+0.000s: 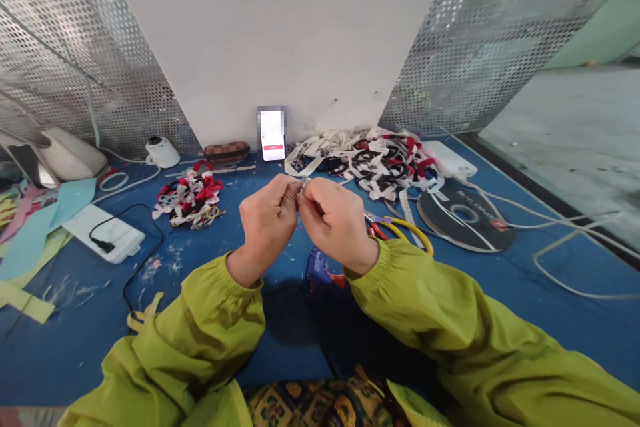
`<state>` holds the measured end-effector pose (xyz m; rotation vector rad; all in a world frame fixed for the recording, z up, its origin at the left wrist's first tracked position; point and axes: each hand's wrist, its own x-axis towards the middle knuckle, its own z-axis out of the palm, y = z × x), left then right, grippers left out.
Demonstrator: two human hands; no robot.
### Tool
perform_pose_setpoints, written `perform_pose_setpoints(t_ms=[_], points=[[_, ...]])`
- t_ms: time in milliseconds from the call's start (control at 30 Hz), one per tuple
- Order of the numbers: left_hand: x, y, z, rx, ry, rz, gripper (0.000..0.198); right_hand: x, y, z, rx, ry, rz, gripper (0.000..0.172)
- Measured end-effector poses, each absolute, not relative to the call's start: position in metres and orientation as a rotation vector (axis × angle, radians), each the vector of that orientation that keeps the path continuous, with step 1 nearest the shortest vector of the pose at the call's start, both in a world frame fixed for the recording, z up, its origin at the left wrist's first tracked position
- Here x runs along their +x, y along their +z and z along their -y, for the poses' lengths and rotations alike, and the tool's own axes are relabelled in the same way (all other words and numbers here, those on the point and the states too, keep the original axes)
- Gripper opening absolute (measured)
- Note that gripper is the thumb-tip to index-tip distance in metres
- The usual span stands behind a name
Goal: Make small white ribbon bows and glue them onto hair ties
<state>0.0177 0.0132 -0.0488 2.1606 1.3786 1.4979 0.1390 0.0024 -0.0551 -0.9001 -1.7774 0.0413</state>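
Observation:
My left hand (271, 220) and my right hand (336, 220) meet fingertip to fingertip above the middle of the blue table. Both are closed in a pinch. A small pale piece (304, 184) shows between the fingertips; its kind is too small to make out. Beneath my right hand lies a blue and red glue gun (323, 272), partly hidden by the wrist. Scissors with yellow handles (413, 230) rest just right of that hand, beside a red-handled tool (379, 232). Behind my hands is a heap of white, red and black ribbon loops (375, 157).
A smaller pile of red and white ribbon pieces (193, 195) sits to the left. Nearby are a white power strip (107, 230) and coloured strips (45, 227). A lit phone (272, 134) leans against the white board (285, 34). On the right lie a black reel (465, 219) and white cables (540, 217).

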Motion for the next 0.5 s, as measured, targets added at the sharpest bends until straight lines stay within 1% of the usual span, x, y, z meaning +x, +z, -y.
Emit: perform_pose_setpoints(t_ms=[133,233,300,400,500], points=[[0.017,-0.05,-0.018,1.987,1.421,-1.29,0.021,0.136,-0.063,-0.006,-0.9,-0.071,1.83,0.03],[0.017,-0.054,-0.025,1.862,1.378,-1.268,0.021,0.133,-0.069,-0.01,-0.905,-0.084,1.842,0.03],[0.016,-0.055,-0.03,1.76,1.355,-1.227,0.02,0.134,-0.07,-0.013,-0.912,-0.026,1.83,0.029],[0.013,-0.048,-0.034,1.599,1.317,-1.096,0.02,0.14,-0.062,-0.016,-0.957,0.156,1.745,0.028],[0.008,-0.035,-0.03,1.513,1.266,-0.958,0.03,0.148,-0.048,-0.016,-0.992,0.359,1.642,0.025]])
